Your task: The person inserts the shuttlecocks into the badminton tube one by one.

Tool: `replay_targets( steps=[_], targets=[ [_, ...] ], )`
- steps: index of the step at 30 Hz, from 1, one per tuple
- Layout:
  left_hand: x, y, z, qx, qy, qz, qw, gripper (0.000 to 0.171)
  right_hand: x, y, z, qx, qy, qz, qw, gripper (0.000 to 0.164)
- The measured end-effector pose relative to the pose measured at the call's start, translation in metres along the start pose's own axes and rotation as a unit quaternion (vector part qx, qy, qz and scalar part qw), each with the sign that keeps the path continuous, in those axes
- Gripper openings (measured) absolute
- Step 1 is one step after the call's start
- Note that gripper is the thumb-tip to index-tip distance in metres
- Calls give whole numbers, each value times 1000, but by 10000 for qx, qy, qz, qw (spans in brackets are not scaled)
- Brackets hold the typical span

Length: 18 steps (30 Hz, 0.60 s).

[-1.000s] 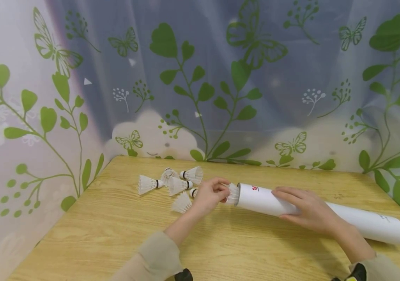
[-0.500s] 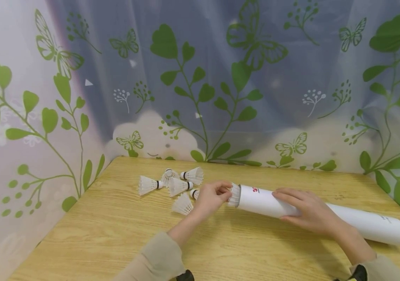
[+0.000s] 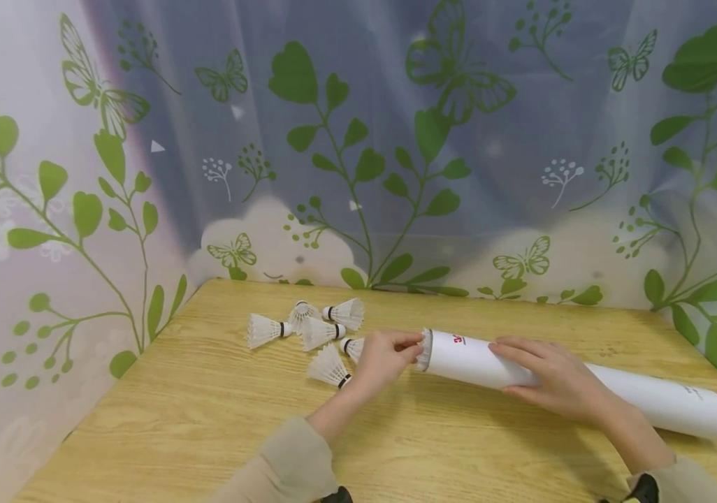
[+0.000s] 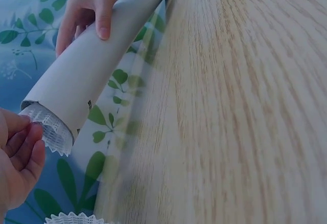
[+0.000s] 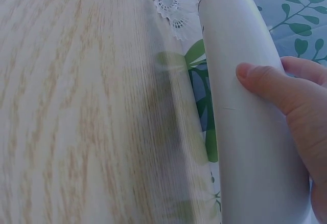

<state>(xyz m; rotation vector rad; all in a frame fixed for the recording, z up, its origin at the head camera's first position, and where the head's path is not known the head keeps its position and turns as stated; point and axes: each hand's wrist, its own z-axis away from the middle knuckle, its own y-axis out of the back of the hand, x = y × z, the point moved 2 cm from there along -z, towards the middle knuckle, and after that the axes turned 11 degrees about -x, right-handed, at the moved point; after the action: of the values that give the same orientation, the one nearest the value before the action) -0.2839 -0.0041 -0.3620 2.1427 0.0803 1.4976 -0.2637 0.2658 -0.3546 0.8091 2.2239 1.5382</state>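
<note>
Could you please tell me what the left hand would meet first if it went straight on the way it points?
Most likely the rim of the white tube: the left hand pinches the skirt of a shuttlecock partly inside it, though depth is unclear.

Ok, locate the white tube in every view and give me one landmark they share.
Head: tube, right of centre, slanting down rightward.
Left wrist: tube, upper left, slanting up rightward.
Right wrist: tube, right half, running top to bottom.
Shared landmark: right hand gripping the tube.
</note>
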Motion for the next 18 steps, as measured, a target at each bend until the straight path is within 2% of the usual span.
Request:
replay_targets(
  steps=[14, 18],
  targets=[
    [1, -8, -1, -180, 232, 649, 9975, 14, 0, 1, 0, -13, -30, -5, 10000, 67],
    [0, -10, -2, -181, 240, 677, 9972, 14, -1, 1, 1, 12, -26, -13, 10000, 68]
  ],
)
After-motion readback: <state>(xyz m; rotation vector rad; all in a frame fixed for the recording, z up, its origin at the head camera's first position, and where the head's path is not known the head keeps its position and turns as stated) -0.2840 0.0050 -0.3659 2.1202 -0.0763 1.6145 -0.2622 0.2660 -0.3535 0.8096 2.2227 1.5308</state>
